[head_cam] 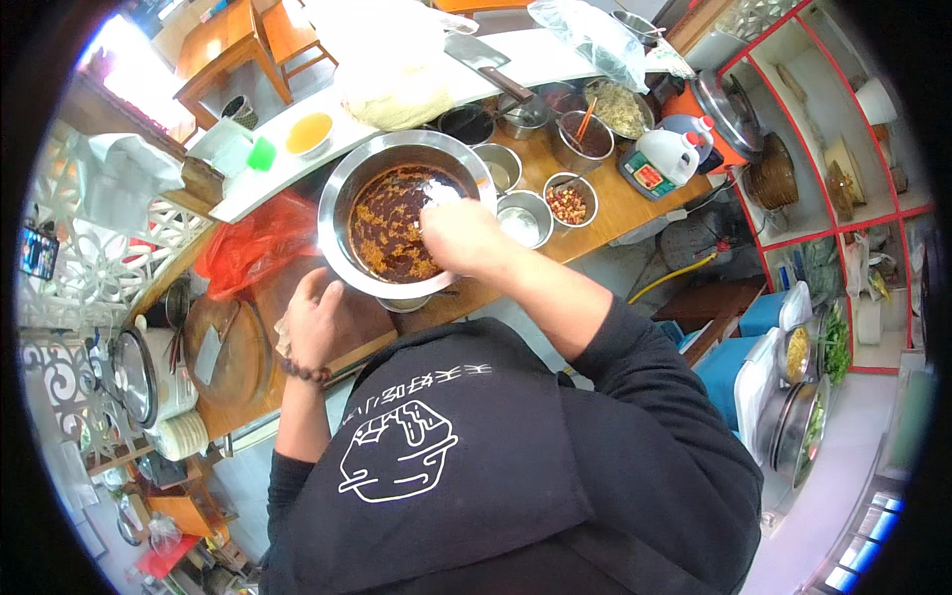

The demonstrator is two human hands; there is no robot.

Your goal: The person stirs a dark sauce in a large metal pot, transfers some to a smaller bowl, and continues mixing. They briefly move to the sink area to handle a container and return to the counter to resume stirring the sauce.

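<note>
A wide steel basin [338, 253] holds dark red-brown sauce [387, 223] with patches of orange spice or oil on its surface. Over the right half of the sauce, my right hand [461, 238] is closed around a shiny metal utensil [440, 192]. Glare and my fingers hide most of that utensil, so its exact kind is unclear. My left hand [312, 316] is just outside the basin's lower left rim, thumb and forefinger apart, with nothing seen between them. A beaded bracelet circles that wrist. Beneath the basin, part of another metal vessel [405, 303] shows.
Right of the basin stand a bowl of chopped red chillies [567, 204], a pot with chopsticks [584, 141] and plastic jugs [662, 163]. A cleaver [483, 56] lies on the white ledge behind. Left are a red plastic bag [253, 242] and a round chopping board [245, 357] with a blade.
</note>
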